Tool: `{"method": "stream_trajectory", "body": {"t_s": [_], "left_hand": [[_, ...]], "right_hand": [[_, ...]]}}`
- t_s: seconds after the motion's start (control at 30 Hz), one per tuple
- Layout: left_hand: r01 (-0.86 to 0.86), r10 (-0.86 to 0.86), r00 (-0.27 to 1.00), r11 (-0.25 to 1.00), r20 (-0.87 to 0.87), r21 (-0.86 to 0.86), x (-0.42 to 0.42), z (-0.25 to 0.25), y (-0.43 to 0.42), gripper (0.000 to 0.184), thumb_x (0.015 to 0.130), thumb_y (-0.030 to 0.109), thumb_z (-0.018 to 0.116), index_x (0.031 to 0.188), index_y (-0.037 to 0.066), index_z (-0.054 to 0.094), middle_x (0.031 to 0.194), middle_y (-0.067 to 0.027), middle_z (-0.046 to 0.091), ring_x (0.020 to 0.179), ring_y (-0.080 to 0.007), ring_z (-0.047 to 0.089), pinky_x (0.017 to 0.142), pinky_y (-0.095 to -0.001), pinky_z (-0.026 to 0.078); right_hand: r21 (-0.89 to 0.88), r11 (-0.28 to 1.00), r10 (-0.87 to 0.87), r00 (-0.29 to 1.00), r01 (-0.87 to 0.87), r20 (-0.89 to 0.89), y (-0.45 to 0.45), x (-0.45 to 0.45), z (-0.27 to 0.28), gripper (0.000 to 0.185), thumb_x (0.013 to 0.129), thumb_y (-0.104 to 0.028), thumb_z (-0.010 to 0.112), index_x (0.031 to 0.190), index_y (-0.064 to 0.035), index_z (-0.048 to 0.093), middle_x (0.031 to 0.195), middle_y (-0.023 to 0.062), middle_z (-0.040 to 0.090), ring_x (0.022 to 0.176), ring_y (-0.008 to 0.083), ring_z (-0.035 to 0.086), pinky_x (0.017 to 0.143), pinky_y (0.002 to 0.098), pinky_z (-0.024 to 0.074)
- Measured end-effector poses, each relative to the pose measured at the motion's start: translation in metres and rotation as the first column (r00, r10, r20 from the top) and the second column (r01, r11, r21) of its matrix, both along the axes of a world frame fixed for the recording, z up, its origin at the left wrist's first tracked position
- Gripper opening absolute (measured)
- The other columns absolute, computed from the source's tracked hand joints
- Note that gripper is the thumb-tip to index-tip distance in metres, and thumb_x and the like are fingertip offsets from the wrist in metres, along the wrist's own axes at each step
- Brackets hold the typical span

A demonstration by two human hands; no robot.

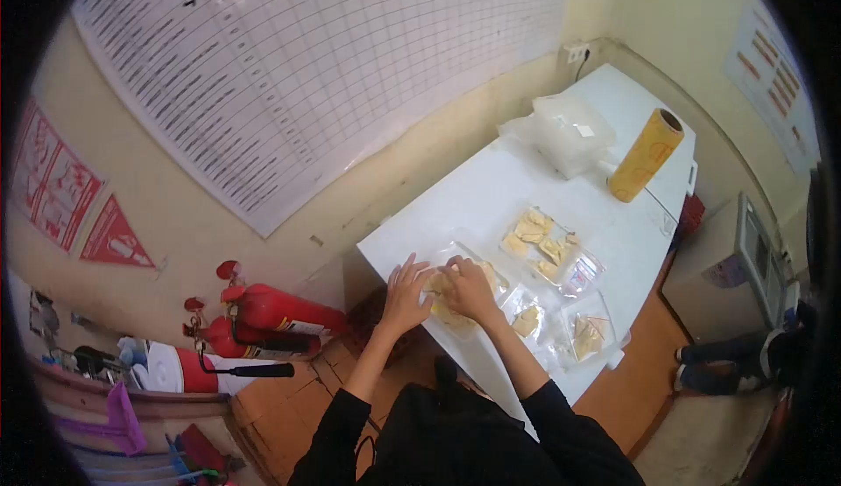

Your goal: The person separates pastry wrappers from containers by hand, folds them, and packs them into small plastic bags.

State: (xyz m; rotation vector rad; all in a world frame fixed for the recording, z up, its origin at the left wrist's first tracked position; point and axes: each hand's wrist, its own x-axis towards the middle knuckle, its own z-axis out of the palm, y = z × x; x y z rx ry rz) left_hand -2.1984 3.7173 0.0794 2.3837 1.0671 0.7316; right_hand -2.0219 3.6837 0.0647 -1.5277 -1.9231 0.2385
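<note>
A clear plastic tray (455, 320) with pale yellow, flaky pieces lies at the near left edge of the white table. My left hand (407, 295) rests at the tray's left side, its fingers stretched out. Over the same tray, my right hand (469, 290) has its fingers curled down onto the pieces; what they pinch is hidden. Further right is another clear tray (574, 269) with yellow pieces (532, 226) in and around it. Nearer me are a small yellow piece (526, 320) on clear plastic and a clear box (589, 330) holding a few pale pieces.
On the white table (438, 220) stand a yellow film roll (646, 155) and a bundle of clear plastic bags (568, 134). Red fire extinguishers (285, 309) stand on the floor at left. A grey appliance (727, 267) and a person's legs (723, 368) are at right.
</note>
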Motion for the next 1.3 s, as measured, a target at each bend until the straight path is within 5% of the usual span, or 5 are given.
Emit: {"method": "stream_trajectory", "body": {"t_s": [0.07, 0.37, 0.5, 1.1, 1.3], "left_hand": [[0.049, -0.052, 0.994, 0.998, -0.099, -0.027, 0.002, -0.015, 0.007, 0.051, 0.074, 0.008, 0.06, 0.124, 0.006, 0.051, 0.133, -0.0094, 0.043, 0.14, -0.0308, 0.018, 0.112, -0.0521, 0.013], [0.044, -0.044, 0.981, 0.999, -0.186, -0.003, 0.004, -0.018, 0.006, 0.046, 0.073, 0.01, 0.057, 0.119, 0.005, 0.051, 0.136, -0.0105, 0.037, 0.141, -0.034, 0.014, 0.109, -0.0592, 0.008], [0.058, -0.061, 0.981, 0.998, -0.185, -0.023, 0.004, -0.02, 0.01, 0.047, 0.072, 0.01, 0.057, 0.118, 0.004, 0.05, 0.137, -0.0105, 0.037, 0.141, -0.0336, 0.013, 0.108, -0.0591, 0.008], [0.042, -0.046, 0.996, 0.998, -0.076, -0.052, 0.008, -0.024, 0.014, 0.03, 0.068, 0.008, 0.061, 0.097, 0.006, 0.054, 0.129, -0.0117, 0.041, 0.138, -0.0349, 0.02, 0.104, -0.0585, 0.014], [0.044, -0.047, 0.995, 0.998, -0.09, -0.034, 0.011, -0.024, 0.017, 0.025, 0.07, 0.012, 0.062, 0.093, 0.007, 0.056, 0.128, -0.0107, 0.041, 0.138, -0.0344, 0.02, 0.103, -0.0599, 0.017]], "right_hand": [[0.007, 1.0, -0.011, 0.995, 0.01, 0.103, 0.002, -0.004, -0.008, 0.033, 0.068, -0.016, 0.067, 0.097, -0.0046, 0.058, 0.1, 0.0128, 0.053, 0.092, 0.0304, 0.053, 0.075, 0.0414, 0.0422], [-0.042, 0.996, -0.074, 0.992, 0.078, 0.106, 0.001, -0.01, -0.012, 0.034, 0.07, -0.013, 0.064, 0.101, -0.0043, 0.054, 0.104, 0.0155, 0.05, 0.097, 0.0318, 0.049, 0.082, 0.0413, 0.0403], [0.045, 0.991, -0.127, 0.983, 0.122, 0.129, 0.001, -0.015, -0.013, 0.028, 0.073, -0.016, 0.062, 0.096, -0.0038, 0.053, 0.097, 0.0132, 0.049, 0.092, 0.0294, 0.049, 0.077, 0.0395, 0.0389], [-0.076, 0.996, -0.042, 0.987, 0.055, 0.156, 0.006, -0.014, -0.015, 0.03, 0.075, -0.015, 0.061, 0.099, -0.0002, 0.051, 0.1, 0.017, 0.048, 0.091, 0.0337, 0.048, 0.078, 0.041, 0.0408], [-0.144, 0.989, -0.008, 0.999, 0.014, 0.042, 0.002, -0.001, -0.001, 0.025, 0.075, -0.009, 0.062, 0.098, -0.0036, 0.054, 0.105, 0.0151, 0.049, 0.091, 0.0318, 0.05, 0.079, 0.0406, 0.0427]]}}
